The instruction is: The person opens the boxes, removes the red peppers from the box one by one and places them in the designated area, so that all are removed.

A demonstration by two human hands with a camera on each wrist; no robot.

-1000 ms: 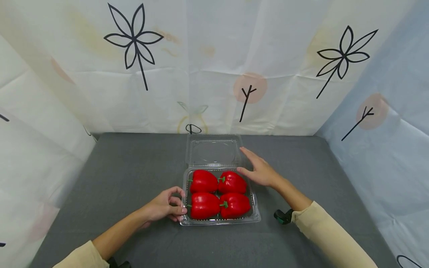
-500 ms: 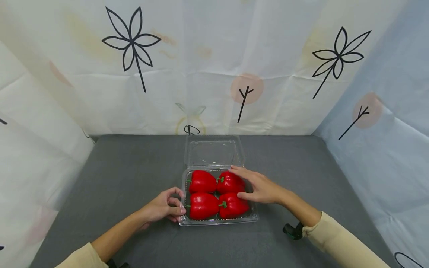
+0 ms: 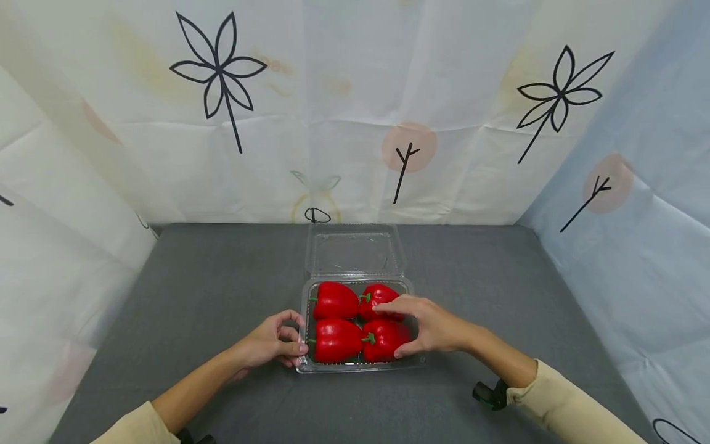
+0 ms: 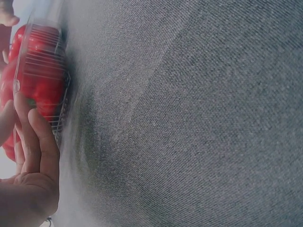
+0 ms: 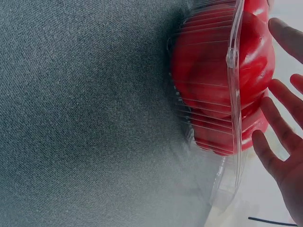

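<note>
A clear plastic clamshell container (image 3: 360, 369) lies on the grey cloth, its lid (image 3: 356, 251) folded back away from me. Several red bell peppers with green stems sit inside in two rows. My left hand (image 3: 269, 342) pinches the container's left rim, thumb above and fingers along the outer side. Over the right half, my right hand (image 3: 440, 324) hovers with thumb and fingers spread apart around the front right bell pepper (image 3: 384, 339). Its fingers partly cover the back right bell pepper (image 3: 378, 295). In the right wrist view, the fingertips (image 5: 262, 140) are close to the peppers; contact is unclear.
Grey cloth (image 3: 233, 271) covers the tabletop around the container. White patterned fabric (image 3: 355, 123) hangs behind and at both sides. A dark wrist device (image 3: 490, 394) sits at the right sleeve.
My right hand has come from beside the lid hinge toward me and left, over the right-hand peppers. The left hand stays at the left rim.
</note>
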